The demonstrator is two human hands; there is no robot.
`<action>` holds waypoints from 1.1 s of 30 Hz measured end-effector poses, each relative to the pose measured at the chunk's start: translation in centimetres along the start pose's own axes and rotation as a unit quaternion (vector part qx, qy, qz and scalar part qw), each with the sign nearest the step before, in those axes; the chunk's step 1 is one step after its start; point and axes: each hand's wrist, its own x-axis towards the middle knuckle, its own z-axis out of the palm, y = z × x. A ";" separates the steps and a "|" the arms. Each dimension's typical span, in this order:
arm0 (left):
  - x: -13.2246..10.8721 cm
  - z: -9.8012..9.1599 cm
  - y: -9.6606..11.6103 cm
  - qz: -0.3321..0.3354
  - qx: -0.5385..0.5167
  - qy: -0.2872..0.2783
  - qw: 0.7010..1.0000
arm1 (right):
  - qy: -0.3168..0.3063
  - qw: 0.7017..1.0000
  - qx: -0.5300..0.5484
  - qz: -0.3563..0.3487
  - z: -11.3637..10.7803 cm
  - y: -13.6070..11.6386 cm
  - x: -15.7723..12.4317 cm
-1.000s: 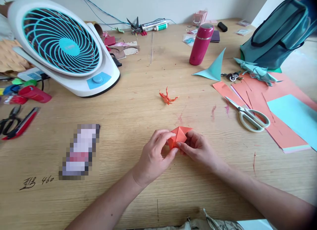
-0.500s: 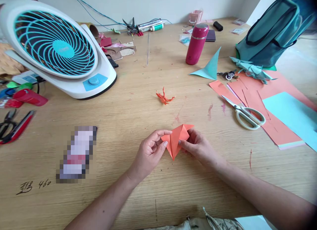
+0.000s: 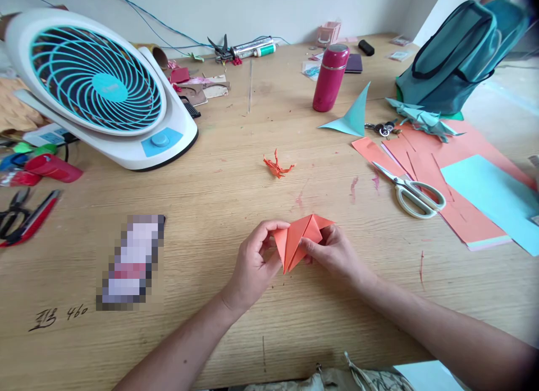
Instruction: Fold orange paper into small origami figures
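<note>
A folded orange paper (image 3: 300, 238) with pointed flaps is held just above the wooden table (image 3: 236, 172), near its front middle. My left hand (image 3: 254, 263) pinches its left flap, fingers curled. On the right side, my right hand (image 3: 332, 254) grips the paper with thumb and fingers closed. A small crumpled orange paper figure (image 3: 277, 166) lies on the table beyond my hands.
A white and teal fan (image 3: 99, 91) stands at the back left. White-handled scissors (image 3: 410, 191) lie on orange and teal paper sheets (image 3: 471, 183) at the right. A magenta bottle (image 3: 330, 77), a teal folded paper (image 3: 351, 117) and a teal bag (image 3: 452, 54) are at the back right. Pliers and red tools (image 3: 23, 211) sit at the left edge.
The orange paper has been unfolded from a compact shape into a wider one with a downward point. Both hands stayed in place, fingers shifting on the flaps.
</note>
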 end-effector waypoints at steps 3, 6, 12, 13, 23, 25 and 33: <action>0.2 0.1 0.4 -0.020 -0.010 0.028 0.999 | -0.005 1.000 -0.005 0.002 0.4 0.1 -0.4; 0.3 0.1 0.4 -0.037 0.001 0.057 0.998 | -0.018 1.000 -0.015 -0.005 0.5 0.1 -0.7; 0.7 -1.1 -0.1 -0.065 0.061 0.074 0.993 | -0.024 0.998 -0.008 -0.056 -0.8 -0.3 -0.4; 0.7 -1.4 0.0 -0.062 0.085 0.057 0.993 | -0.011 0.995 -0.048 -0.086 -1.1 -0.4 -0.4; 0.7 -1.8 -0.2 -0.013 0.284 -0.088 0.955 | -0.030 0.817 -0.516 -0.256 0.6 0.2 -0.7; 0.9 -2.2 -0.2 -0.020 0.290 -0.087 0.953 | -0.020 0.777 -0.565 -0.276 1.0 0.7 -0.6; 0.7 -2.8 2.0 -0.090 0.346 -0.139 0.924 | -0.011 0.742 -0.614 -0.270 1.5 0.8 -0.5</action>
